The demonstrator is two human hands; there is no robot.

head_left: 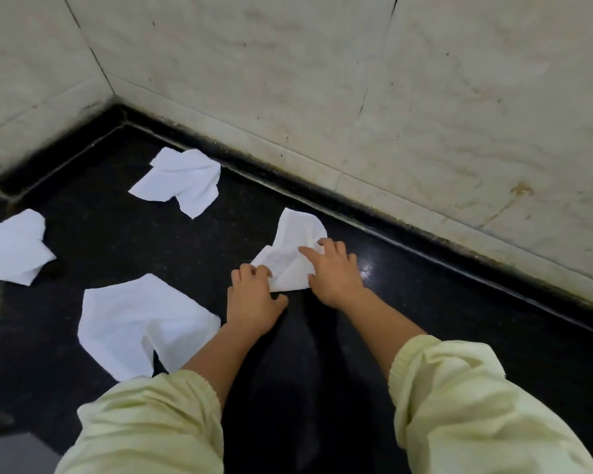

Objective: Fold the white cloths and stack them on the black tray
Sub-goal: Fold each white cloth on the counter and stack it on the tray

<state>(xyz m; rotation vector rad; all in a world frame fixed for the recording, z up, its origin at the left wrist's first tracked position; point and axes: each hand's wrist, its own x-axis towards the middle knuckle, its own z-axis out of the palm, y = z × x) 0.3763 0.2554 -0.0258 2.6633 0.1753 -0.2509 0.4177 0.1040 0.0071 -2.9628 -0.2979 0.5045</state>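
Left hand [254, 297] pinches the white cloth [293, 239] at its 7 o'clock edge; right hand [332, 270], fingers spread, presses its 4 o'clock side.

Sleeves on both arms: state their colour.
The sleeves are plain pale yellow-green; the head view shows them best.

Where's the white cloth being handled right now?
Head view, right of centre: the crumpled white cloth lies on the glossy black surface by the marble wall, left hand gripping its near corner, right hand pressing it.

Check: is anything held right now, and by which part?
Left hand grips the cloth at its near left corner; right hand presses its right edge.
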